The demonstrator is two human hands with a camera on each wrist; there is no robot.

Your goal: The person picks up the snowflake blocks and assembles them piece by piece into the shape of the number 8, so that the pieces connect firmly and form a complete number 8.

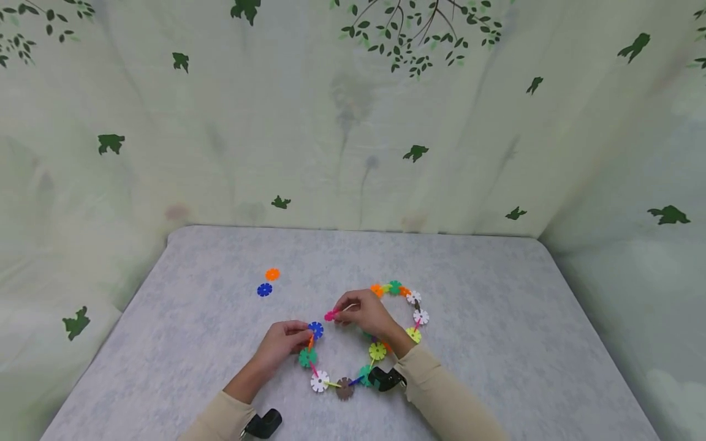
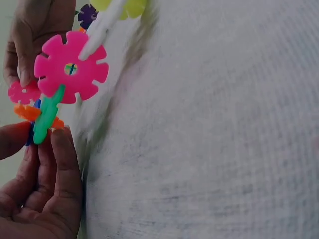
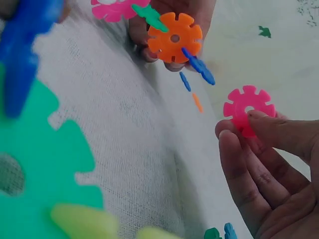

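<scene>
Flower-shaped plastic discs with slotted edges are joined into a long curved chain. Its near-left end has a blue disc (image 1: 316, 331), then an orange disc (image 3: 174, 38) and a green disc (image 1: 307, 358). My left hand (image 1: 280, 347) pinches this end between thumb and fingers. Between the thumb and fingers of my right hand (image 1: 364, 311) is a single pink disc (image 3: 247, 107), held apart from the blue one, a short way to its right in the head view. Another pink disc (image 2: 71, 67) sits further along the chain, close to the left wrist camera.
A loose orange disc (image 1: 273, 274) and a loose blue disc (image 1: 265, 290) lie on the grey cloth-covered table (image 1: 485, 343), beyond my left hand. The rest of the chain, with a brown disc (image 1: 344, 388) and white discs (image 1: 421, 316), curves round under my right forearm.
</scene>
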